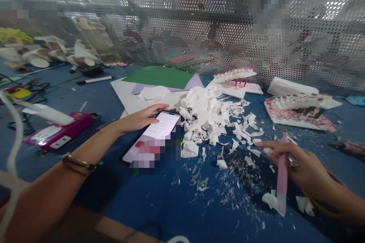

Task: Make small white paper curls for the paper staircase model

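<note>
My left hand (pixel 139 119) is at the upper left corner of a phone (pixel 160 124) with a lit screen. Its thumb lies on the glass, and the other fingers reach past the top edge. On the right, my right hand (pixel 299 161) is closed around a pink, pen-like tool (pixel 283 171), whose pale lower end points down to the table. A small whitish bit shows at its fingertips; I cannot tell what it is. Between the hands spreads a heap of torn white foam or paper scraps (pixel 211 115), with fine shavings in front.
A magenta power strip (pixel 61 133) with cables is at left. Behind lie green sheet (pixel 159 76) and white board (pixel 122 97). Two tooth-like models stand at back right, one pink-topped (pixel 235 76), one red-speckled (pixel 299 108). A perforated metal screen (pixel 182 19) borders the blue table (pixel 171 205).
</note>
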`<state>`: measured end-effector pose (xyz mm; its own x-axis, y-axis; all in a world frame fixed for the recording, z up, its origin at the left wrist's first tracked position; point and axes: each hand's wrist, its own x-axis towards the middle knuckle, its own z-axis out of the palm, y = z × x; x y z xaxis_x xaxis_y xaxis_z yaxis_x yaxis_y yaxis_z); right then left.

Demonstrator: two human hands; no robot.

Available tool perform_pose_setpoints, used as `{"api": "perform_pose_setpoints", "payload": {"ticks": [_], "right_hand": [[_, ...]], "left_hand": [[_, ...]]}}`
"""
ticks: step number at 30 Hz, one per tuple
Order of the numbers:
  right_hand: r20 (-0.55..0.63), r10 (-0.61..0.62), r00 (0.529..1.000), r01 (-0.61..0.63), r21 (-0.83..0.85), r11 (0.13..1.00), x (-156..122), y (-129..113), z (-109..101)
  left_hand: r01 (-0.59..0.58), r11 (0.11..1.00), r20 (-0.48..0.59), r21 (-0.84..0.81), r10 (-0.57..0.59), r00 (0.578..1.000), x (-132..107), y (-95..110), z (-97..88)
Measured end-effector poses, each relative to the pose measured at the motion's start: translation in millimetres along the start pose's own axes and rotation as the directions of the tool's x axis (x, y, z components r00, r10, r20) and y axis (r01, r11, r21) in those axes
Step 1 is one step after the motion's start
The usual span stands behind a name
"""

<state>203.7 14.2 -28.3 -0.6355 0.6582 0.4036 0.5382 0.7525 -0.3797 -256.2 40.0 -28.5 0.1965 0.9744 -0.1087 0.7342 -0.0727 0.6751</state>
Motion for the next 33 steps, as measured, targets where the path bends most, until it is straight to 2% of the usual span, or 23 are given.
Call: {"api": "perform_pose_setpoints", "payload": {"ticks": [6, 11, 14, 21, 26, 31, 33], "right_hand": [[0.036, 0.017, 0.999, -0.018, 0.037, 0.999, 2, 0, 2], [0.052, 0.010, 0.999, -0.012, 0.044, 0.999, 0, 0, 3], [0.054, 0.002, 0.999, -0.004, 0.033, 0.999, 0, 0, 2], [0.031, -0.011, 0.999, 0.010, 0.031, 0.999, 1, -1, 3], [0.030, -0.005, 1.000, 0.003, 0.044, 0.999, 2, -1, 3], [0.027, -0.016, 1.000, 0.016, 0.031, 0.999, 2, -2, 3], [0.015, -0.025, 1.000, 0.025, 0.037, 0.999, 2, -3, 3]], "left_hand": [[-0.019, 0.999, -0.008, -0.036, 0.018, 1.000, -2, 3, 1.8], [0.050, 0.997, -0.094, -0.060, -0.055, 0.994, 2, 5, 9.6], [0.054, 0.998, -0.123, -0.034, -0.058, 0.991, 4, 7, 13.1], [0.091, 0.992, -0.155, -0.083, -0.103, 0.982, 4, 11, 13.3], [0.108, 0.993, -0.161, -0.043, -0.113, 0.980, 6, 9, 16.0], [0.118, 0.991, -0.176, -0.057, -0.126, 0.976, 5, 16, 16.4], [0.127, 0.991, -0.151, -0.045, -0.133, 0.980, 3, 18, 14.7]]}}
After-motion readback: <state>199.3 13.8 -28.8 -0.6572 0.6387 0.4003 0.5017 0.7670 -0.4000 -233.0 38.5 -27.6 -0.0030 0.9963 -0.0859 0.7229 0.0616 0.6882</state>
